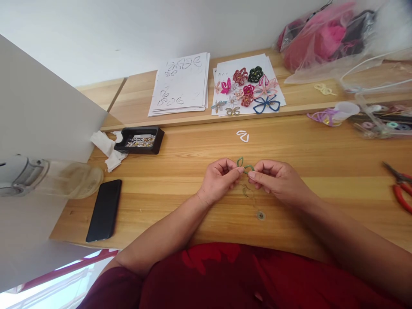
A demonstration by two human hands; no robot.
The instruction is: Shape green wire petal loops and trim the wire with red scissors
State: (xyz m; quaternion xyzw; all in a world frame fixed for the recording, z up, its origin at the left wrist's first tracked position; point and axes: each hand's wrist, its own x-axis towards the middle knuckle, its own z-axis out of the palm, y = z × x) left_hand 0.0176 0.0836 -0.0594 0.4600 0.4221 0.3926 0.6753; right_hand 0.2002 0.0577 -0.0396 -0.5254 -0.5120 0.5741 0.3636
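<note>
My left hand [219,179] and my right hand [278,180] meet over the middle of the wooden table [322,159]. Both pinch a small green looped petal piece [243,165] between thumb and fingertips, held just above the tabletop. A thin wire [249,192] trails down from it toward a small round spool [260,215] lying on the table below my right hand. A white petal-shaped piece [243,136] lies beyond my hands.
A black phone [104,210] lies at the left front. A black tray of beads [140,140] sits by crumpled tissue [107,149]. Paper templates [182,83] and finished coloured flowers [247,88] rest on the raised shelf. Red-handled pliers [401,189] are at the right edge.
</note>
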